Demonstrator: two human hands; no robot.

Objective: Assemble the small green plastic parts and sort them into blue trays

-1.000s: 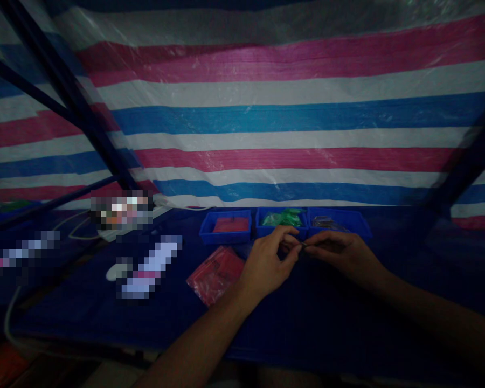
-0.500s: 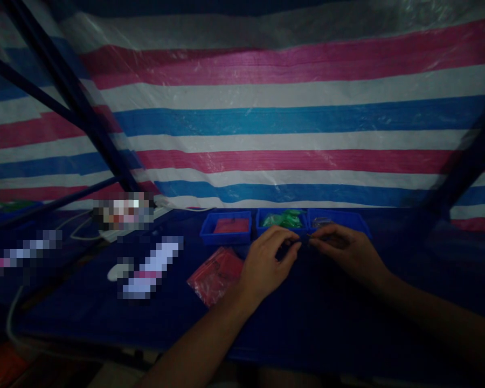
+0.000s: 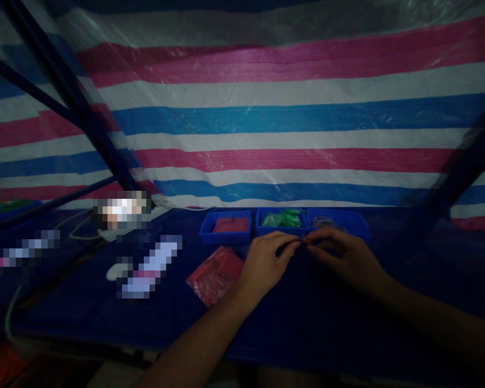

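My left hand (image 3: 270, 258) is over the blue table, its thumb and forefinger pinched together at the right. Facing it, my right hand (image 3: 341, 252) has its fingertips drawn close, almost meeting the left fingertips. Something tiny and dark seems to be between the two hands, too small and dim to name. A stack of red plastic bags (image 3: 216, 275) lies beside my left wrist, partly covered by it. Just beyond my hands stand a blue bin with green packets (image 3: 285, 218) and another blue bin (image 3: 353, 223) with small clear bags in it.
A third blue bin (image 3: 205, 235) with red bags stands at the back, left of the others. Further left are a white oval object (image 3: 118, 271), a blurred-out strip (image 3: 151, 269) and a white power strip (image 3: 117, 230) with cables. A striped tarp (image 3: 267, 118) hangs behind the table.
My right hand has moved slightly left, so its fingertips now meet or nearly meet those of my left hand. The left thumb and forefinger have closed together. The bags and bins stay put.
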